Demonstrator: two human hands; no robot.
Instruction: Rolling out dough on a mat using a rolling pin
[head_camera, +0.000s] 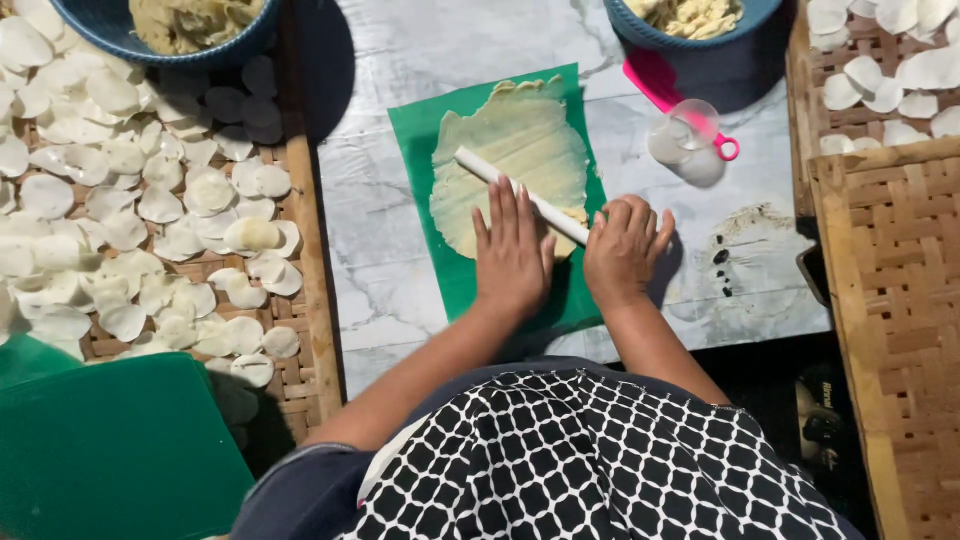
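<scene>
A thin white cylindrical rolling pin lies slantwise across a flattened sheet of pale yellow dough, which rests on a green plastic mat on the grey marble-patterned counter. The left hand lies flat, fingers stretched out and open, its fingertips pressing on the middle of the pin; it holds nothing in a closed grip. The right hand is curled, knuckles up, over the pin's near end at the dough's lower right edge; whether its grip closes round the pin cannot be told. Just right of the dough lies a pink-handled clear round cutter. White dough discs cover the woven bamboo tray on the left.
</scene>
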